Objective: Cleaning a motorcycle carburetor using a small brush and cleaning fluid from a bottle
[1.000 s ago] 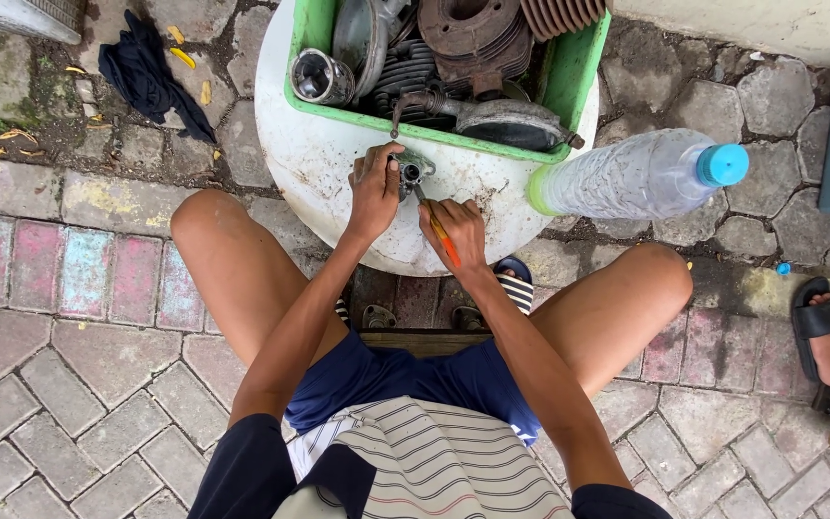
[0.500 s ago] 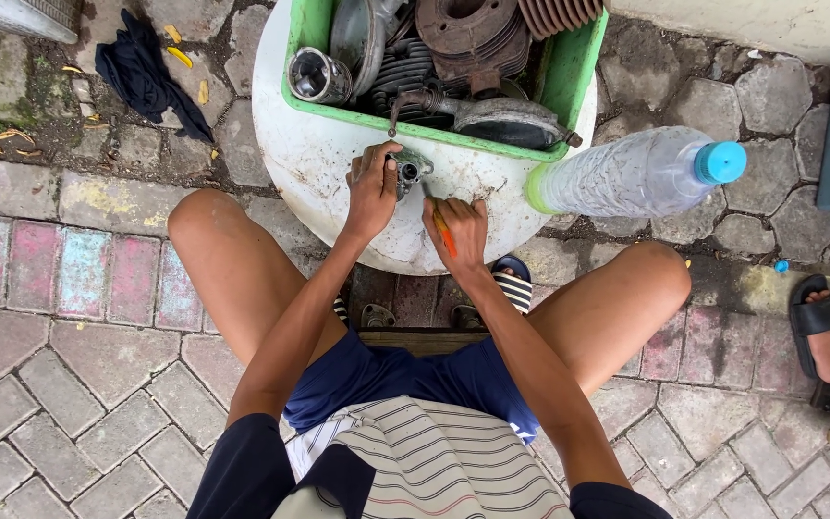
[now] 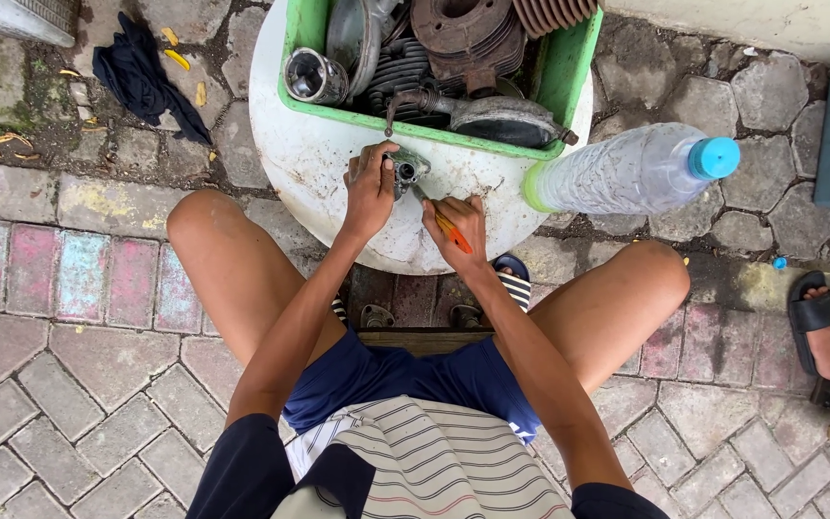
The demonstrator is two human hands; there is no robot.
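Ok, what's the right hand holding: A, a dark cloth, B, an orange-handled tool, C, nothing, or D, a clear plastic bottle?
B: the right hand grips an orange-handled tool, its tip at the small metal part that the left hand steadies on the white surface.

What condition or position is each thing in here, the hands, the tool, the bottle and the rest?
left hand: gripping the small metal part on the white round table.
right hand: closed on the orange-handled screwdriver, tip at the part.
plastic bottle: lying on its side, blue cap on.
green crate: full of rusty engine parts.
dark cloth: crumpled on the paving.
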